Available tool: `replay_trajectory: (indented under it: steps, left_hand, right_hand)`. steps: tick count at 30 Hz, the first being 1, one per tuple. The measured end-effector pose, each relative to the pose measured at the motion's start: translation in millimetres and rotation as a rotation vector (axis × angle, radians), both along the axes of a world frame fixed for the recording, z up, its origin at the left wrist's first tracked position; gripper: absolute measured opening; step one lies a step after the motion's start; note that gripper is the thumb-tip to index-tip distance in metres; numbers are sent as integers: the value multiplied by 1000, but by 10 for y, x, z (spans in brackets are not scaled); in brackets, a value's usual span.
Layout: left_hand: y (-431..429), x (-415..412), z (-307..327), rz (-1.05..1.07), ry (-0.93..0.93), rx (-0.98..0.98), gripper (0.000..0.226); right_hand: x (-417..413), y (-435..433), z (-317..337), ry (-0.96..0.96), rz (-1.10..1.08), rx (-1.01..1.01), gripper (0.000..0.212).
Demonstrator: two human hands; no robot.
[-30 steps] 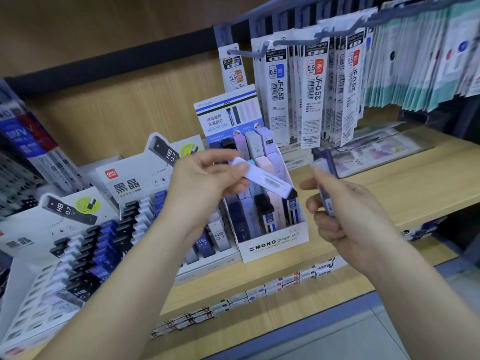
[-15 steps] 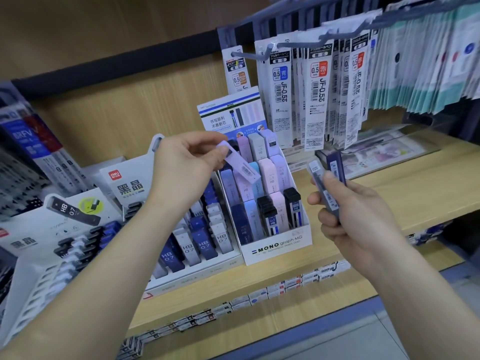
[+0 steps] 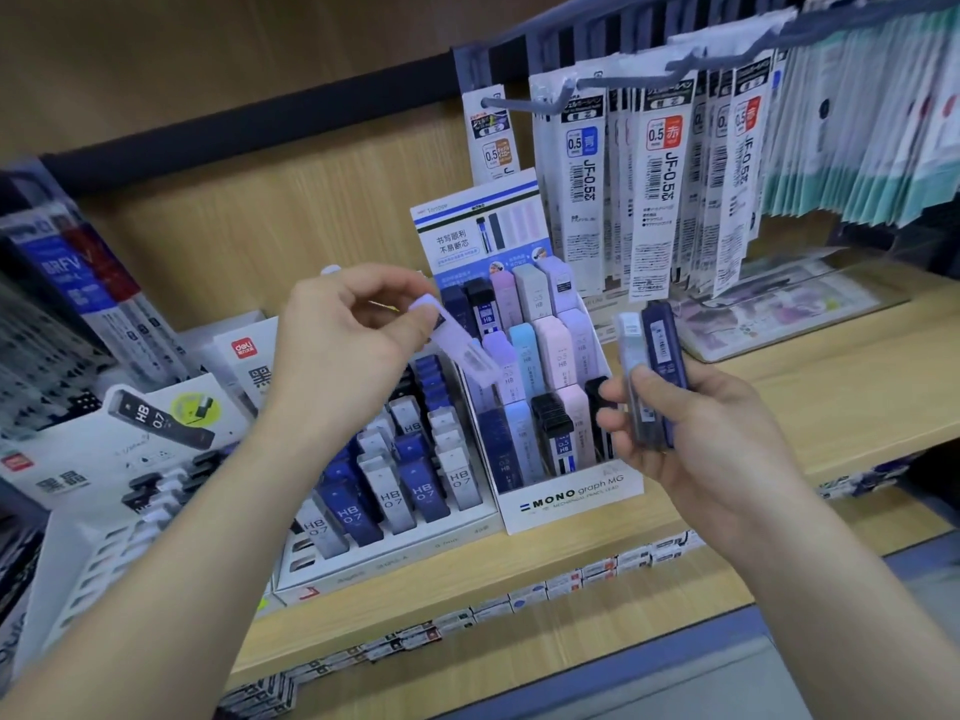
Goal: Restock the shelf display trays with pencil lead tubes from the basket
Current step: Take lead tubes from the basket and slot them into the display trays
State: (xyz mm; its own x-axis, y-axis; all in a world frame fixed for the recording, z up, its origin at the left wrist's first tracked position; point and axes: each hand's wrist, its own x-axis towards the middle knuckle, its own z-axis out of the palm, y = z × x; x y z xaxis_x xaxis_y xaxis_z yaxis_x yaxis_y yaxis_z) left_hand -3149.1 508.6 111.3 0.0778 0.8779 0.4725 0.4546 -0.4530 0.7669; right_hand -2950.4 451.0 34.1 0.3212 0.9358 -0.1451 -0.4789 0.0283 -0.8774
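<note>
Lavender lead tube [image 3: 457, 345] has tipped from lying across the MONO graph tray [image 3: 571, 498] to slanting down, its lower end now over the tray's left columns. Your left hand [image 3: 343, 345] pinches its upper end. Your right hand [image 3: 711, 433] grips a grey tube [image 3: 636, 376] and a navy tube [image 3: 665, 356] just right of the tray. You look close to slotting it in, with two tubes left.

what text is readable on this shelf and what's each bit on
"MONO graph MG": white cardboard display box
"HB 07": blue and grey lead tubes in white tray
"JF-0.5": hanging white refill packets
"0.5 HB": pastel tubes in that box
"书写顺利 不易断芯": its header card
Too blurred: lilac tube in left hand, two tubes in right hand, shelf-edge price tags.
</note>
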Motion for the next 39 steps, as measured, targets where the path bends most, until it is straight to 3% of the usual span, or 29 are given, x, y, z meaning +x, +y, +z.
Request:
replay_trajectory:
  steps: [5, 13, 17, 22, 25, 35, 39]
  left_hand:
    - [-151, 231, -133, -176, 36, -47, 21]
    - [-57, 501, -346, -195, 132, -28, 20]
    - [8, 528, -309, -166, 180, 8, 15]
    - [-17, 636, -413, -141, 528, 11, 9]
    - [-72, 714, -438, -63, 629, 44, 11]
    - [-141, 870, -499, -32, 692, 45, 13]
    - [-164, 897, -640, 33, 733, 156, 13]
  right_hand:
    - [14, 43, -10, -89, -56, -46, 17]
    - [60, 75, -43, -98, -83, -69, 16]
    - [75, 79, -37, -105, -80, -107, 12]
    - [75, 96, -46, -96, -80, -121, 6]
    - [75, 101, -51, -79, -82, -108, 3]
    - [99, 98, -58, -57, -69, -75, 3]
    - [100, 84, -62, -66, -18, -16, 10]
